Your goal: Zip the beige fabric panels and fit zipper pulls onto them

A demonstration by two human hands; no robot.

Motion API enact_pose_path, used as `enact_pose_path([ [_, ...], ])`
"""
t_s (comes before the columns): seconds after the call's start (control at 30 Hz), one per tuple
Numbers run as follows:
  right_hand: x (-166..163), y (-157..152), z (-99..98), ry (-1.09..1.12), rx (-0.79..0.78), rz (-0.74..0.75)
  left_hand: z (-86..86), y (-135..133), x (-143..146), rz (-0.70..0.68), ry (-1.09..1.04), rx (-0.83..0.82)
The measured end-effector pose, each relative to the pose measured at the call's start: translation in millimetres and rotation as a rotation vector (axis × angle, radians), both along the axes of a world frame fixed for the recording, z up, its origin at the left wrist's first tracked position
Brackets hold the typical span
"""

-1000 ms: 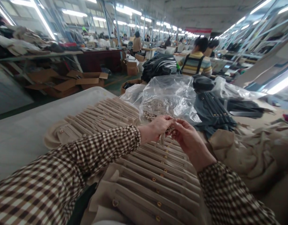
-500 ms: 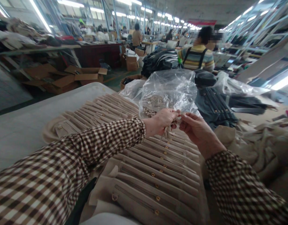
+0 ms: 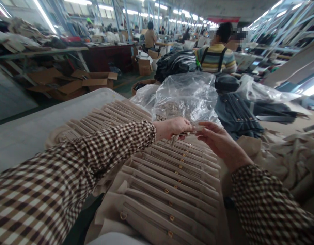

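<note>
- Left hand (image 3: 175, 127): closed into a loose fist over a small bunch of thin beige strips (image 3: 173, 139), whose lower ends hang out below the fingers; it is held above the far end of the overlapped row of garments.
- Right hand (image 3: 218, 141): partly open, palm turned up, thumb and forefinger pinched on the end of one pale strip (image 3: 198, 128) where it meets the left hand; the other fingers are relaxed. The two hands are touching at the fingertips.
- Beige fabric garment pieces with small brass studs (image 3: 172, 190): laid overlapping like shingles in a long row on the grey work table (image 3: 31, 136), from the near edge toward the far edge; each shows a stitched band with one metal stud.
- Clear crumpled plastic bag (image 3: 187, 97): stands just beyond the hands at the far end of the row; it appears to hold more of the same small pieces, though the contents are too blurred to be sure.
- Dark blue-grey garments with metal studs (image 3: 236, 110): stacked to the right of the bag; loose beige cloth (image 3: 287, 160) lies heaped along the table's right edge.
- Step in hand, as a judgement: one strip is being separated from the bunch. The next move calls for a clean pull by the right hand while the left keeps the remainder clamped.
- Background: a person in a striped top (image 3: 218, 58) sits at a farther table.
</note>
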State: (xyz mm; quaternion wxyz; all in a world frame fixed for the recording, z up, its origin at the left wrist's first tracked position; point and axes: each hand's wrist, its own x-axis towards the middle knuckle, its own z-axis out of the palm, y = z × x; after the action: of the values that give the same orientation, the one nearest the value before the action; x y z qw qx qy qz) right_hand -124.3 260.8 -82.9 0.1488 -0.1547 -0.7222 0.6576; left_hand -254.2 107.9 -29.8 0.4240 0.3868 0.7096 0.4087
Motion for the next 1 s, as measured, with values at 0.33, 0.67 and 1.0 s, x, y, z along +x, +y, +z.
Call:
enact_pose_path([
  [0.33, -27, 31, -35.7, -0.469, 0.443, 0.327, -23.0, 31, -19, -0.121, 0.325, -0.220],
  [0.67, -8, 33, -35.3, -0.409, 0.247, 0.326, -14.1, 40, -8, -0.237, 0.500, -0.370],
  [1.0, -8, 33, -54.0, -0.416, 0.253, 0.300, -20.2, 42, -2, -0.260, 0.564, -0.418],
])
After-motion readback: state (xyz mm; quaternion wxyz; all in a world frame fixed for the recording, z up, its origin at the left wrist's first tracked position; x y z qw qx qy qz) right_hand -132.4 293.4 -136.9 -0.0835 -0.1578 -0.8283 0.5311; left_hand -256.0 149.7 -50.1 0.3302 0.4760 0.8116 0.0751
